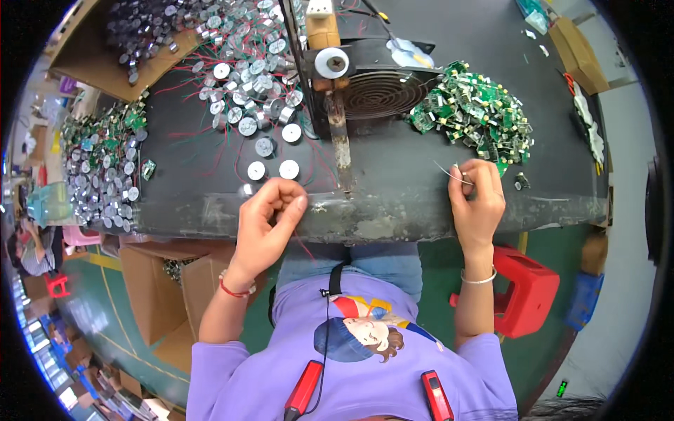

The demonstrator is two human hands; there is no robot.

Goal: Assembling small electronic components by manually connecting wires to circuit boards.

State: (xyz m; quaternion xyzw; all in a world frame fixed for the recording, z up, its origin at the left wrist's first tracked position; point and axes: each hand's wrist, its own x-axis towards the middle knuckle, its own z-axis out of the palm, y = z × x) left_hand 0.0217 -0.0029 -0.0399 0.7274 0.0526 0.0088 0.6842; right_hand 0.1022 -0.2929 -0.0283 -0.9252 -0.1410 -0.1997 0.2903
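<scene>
My left hand [270, 221] is at the table's front edge, fingers curled in and thumb near the index finger. A thin red wire [303, 247] hangs below its thumb; whatever lies inside the fingers is hidden. Just beyond that hand stand small round metal motors with white tops [288, 169]. Between thumb and forefinger, my right hand [479, 200] pinches a thin silvery solder wire [449, 172], whose free end points left. This hand is in front of a heap of small green circuit boards [484, 112]. A soldering iron's metal rod [340, 140] points down between the hands.
Behind the rod stands a round fan with a spiral grille [379, 95]. Motors with red and green wires [246, 77] pile up at the back left, beside a cardboard box [158, 67]. More motors and boards [105, 168] cover the left end. A red stool [526, 291] stands below right.
</scene>
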